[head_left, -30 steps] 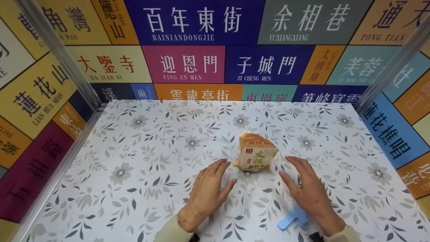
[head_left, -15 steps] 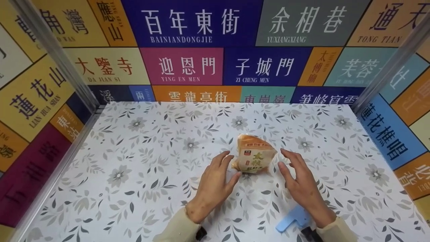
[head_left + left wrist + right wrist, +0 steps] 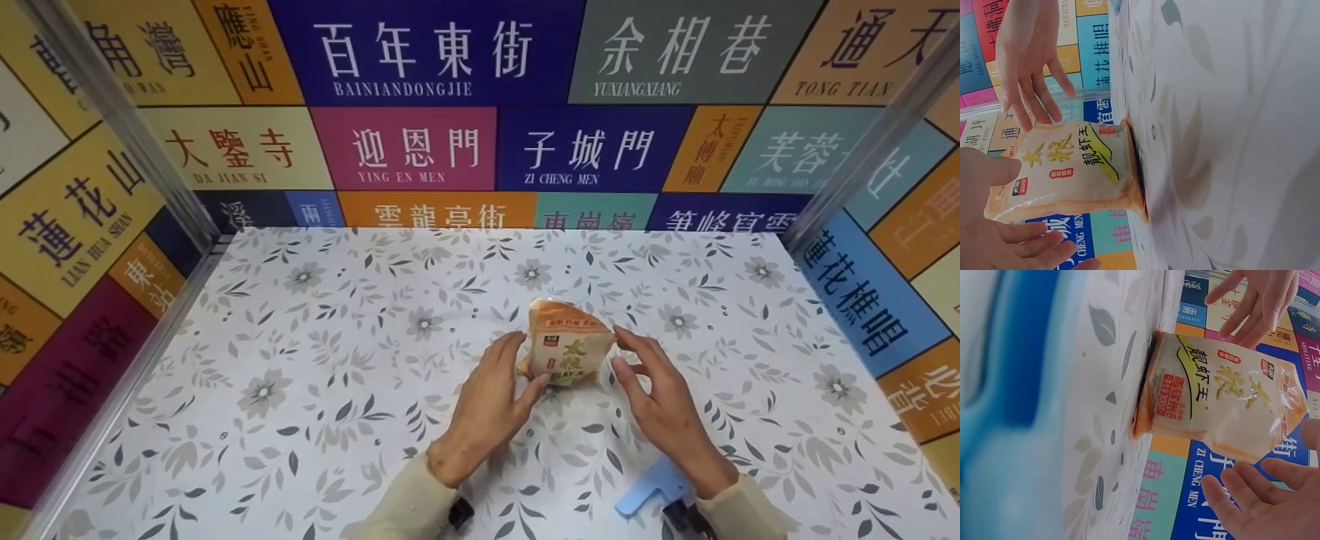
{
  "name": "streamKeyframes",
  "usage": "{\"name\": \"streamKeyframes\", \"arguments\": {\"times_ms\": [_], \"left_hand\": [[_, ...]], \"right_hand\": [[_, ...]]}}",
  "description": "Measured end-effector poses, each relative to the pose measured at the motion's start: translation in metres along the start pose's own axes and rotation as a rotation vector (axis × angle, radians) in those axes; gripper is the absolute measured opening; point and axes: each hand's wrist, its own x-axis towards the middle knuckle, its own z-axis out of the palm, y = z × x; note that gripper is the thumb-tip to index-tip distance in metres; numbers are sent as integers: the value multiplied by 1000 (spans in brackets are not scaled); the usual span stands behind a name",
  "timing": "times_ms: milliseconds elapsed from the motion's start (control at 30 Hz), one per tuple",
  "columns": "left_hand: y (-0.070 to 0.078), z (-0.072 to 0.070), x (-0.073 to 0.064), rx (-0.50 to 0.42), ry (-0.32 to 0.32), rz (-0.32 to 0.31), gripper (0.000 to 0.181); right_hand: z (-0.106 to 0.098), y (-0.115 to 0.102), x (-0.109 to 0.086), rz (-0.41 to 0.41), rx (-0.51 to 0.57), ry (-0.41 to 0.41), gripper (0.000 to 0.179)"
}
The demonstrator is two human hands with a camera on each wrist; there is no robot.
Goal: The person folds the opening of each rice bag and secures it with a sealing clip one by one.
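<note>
We have one orange-and-cream packet (image 3: 568, 345) near the middle of the flowered tabletop (image 3: 337, 337), standing on its bottom edge, top rim sloping down from 11 toward 2 o'clock. Left hand (image 3: 487, 401) at its 8 o'clock, right hand (image 3: 664, 401) at its 4. Both hands: fingers parted and gently bent, thumbs well away from the fingertips, nothing held as far as we can see. Left wrist view puts the packet between left thumb and fingers; whether either hand touches it, we can't tell.

Main risk, we'd say: tipping. The packet looks soft with a narrow base, so if one hand pushes before the other, it could swivel or topple away from that hand. Pressing only from 12 o'clock might fold it toward us. Pinching just the limp upper corners could let the film slip while the filled lower part sags; lower, wider contact should be safer. Squeezing too hard might crumple the film or stress a seam.

Second risk: the blue object (image 3: 652, 487) at the packet's 5 o'clock, partly hidden by the right wrist. We think a careless pull-back could let the sleeve (image 3: 742, 510) knock it.
</note>
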Motion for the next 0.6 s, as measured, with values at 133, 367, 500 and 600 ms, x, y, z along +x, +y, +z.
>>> {"name": "streamKeyframes", "arguments": {"times_ms": [133,367,500,600], "left_hand": [[0,6,3,-43,-7,3,65],[1,10,7,-141,-33,-19,62],[1,10,12,-186,-18,-36,60],[1,11,14,-214,-12,-49,61]], "right_hand": [[4,5,1,-52,3,26,45],[6,5,3,-48,-17,40,46],[7,4,6,-59,-26,51,47],[8,4,7,-54,-34,52,48]]}}
